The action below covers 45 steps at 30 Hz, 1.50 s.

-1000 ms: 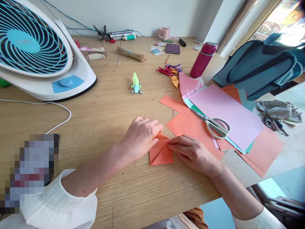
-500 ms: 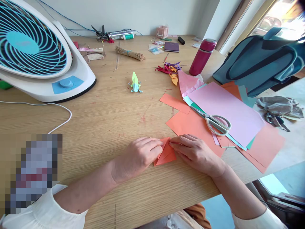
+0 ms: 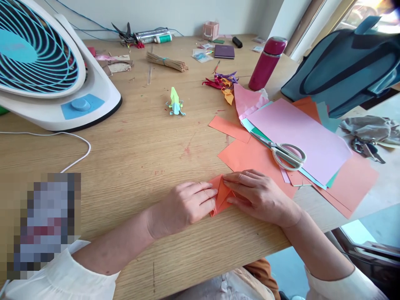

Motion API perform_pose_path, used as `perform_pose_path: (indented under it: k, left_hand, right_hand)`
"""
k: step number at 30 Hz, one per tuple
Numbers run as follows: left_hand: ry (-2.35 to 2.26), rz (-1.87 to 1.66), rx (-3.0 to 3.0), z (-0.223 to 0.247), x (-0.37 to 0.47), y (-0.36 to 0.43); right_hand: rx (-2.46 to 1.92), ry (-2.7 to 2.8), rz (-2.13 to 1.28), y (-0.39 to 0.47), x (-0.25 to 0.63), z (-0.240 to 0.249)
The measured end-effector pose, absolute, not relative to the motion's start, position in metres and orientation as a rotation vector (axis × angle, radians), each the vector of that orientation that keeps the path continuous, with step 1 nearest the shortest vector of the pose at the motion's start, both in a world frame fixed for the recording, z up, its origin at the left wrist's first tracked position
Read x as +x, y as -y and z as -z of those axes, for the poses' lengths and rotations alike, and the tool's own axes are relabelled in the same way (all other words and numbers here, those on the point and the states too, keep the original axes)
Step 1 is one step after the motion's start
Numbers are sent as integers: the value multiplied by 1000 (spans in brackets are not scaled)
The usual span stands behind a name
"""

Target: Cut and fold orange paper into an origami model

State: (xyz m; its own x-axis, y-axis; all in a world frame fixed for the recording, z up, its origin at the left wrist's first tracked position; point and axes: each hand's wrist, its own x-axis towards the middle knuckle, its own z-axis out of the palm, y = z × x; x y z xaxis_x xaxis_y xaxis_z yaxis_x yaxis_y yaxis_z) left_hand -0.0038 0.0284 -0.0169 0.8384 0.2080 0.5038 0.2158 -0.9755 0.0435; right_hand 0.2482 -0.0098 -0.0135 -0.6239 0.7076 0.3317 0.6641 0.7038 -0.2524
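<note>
A small folded piece of orange paper (image 3: 222,192) lies on the wooden table between my hands. My left hand (image 3: 192,202) presses its fingers on the paper's left side and covers part of it. From the right, my right hand (image 3: 258,193) holds the upper and right edges with fingertips and thumb. Creases and a triangular flap show on the paper. Just beyond my right hand lies a larger orange sheet (image 3: 245,156). Scissors (image 3: 287,155) with white handles rest on the stacked coloured sheets, of which a pink sheet (image 3: 303,133) is on top.
A fan (image 3: 90,100) stands at the left, its white cord (image 3: 84,154) on the table. A folded paper insect (image 3: 175,102) sits mid-table. Behind are a stick bundle (image 3: 167,61), paper scraps (image 3: 223,83) and a red flask (image 3: 268,64). A blue bag (image 3: 340,66) stands right.
My left fingers have shifted slightly right over the folded orange paper. My right thumb now lies on its right side. The whole view has moved a little.
</note>
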Motion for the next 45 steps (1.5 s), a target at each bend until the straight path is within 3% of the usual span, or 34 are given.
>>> perform_pose_path:
  k: [28, 45]
  left_hand:
    - [80, 684, -3027, 17, -7, -29]
    - [185, 715, -3060, 18, -4, -20]
  right_hand:
    - [-1015, 2573, 8, 11, 248, 16]
    - [-956, 2552, -167, 21, 252, 19]
